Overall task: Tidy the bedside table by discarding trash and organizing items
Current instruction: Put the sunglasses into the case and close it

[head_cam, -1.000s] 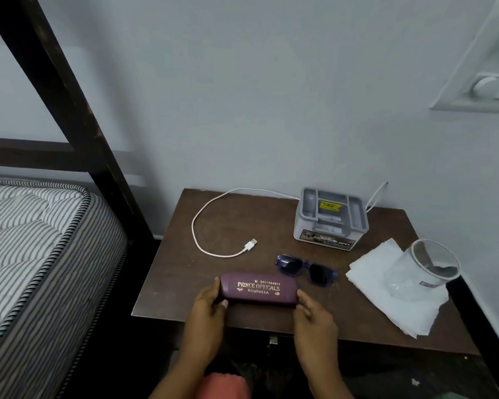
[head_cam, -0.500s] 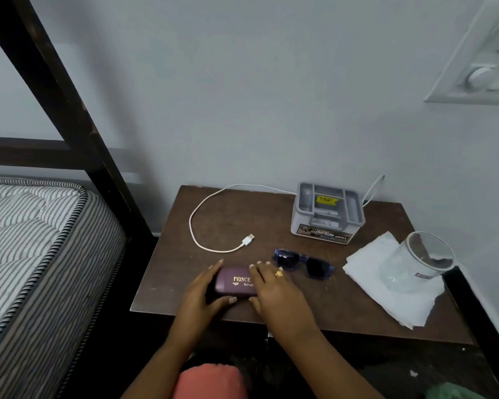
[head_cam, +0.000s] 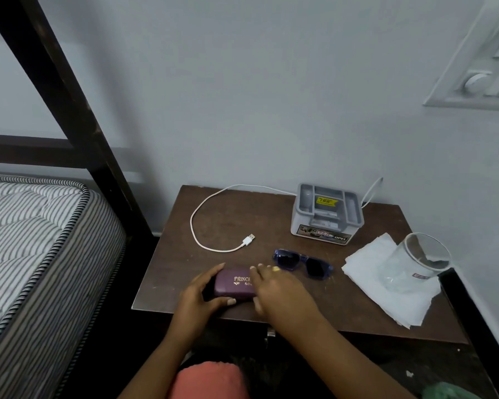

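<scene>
A purple glasses case with gold lettering lies near the front edge of the brown bedside table. My left hand grips its left end, thumb in front and fingers behind. My right hand lies over its right half, hiding that part. Blue sunglasses rest just right of my fingers. A white USB cable curls at the back left. White tissue paper lies at the right under a clear glass tipped on its side.
A grey plastic organiser box stands at the back of the table against the wall. A striped mattress and dark bed frame are to the left. A green object shows at the bottom right.
My right hand moved from the case's right end onto its top, covering the right half. The left hand kept its hold on the left end.
</scene>
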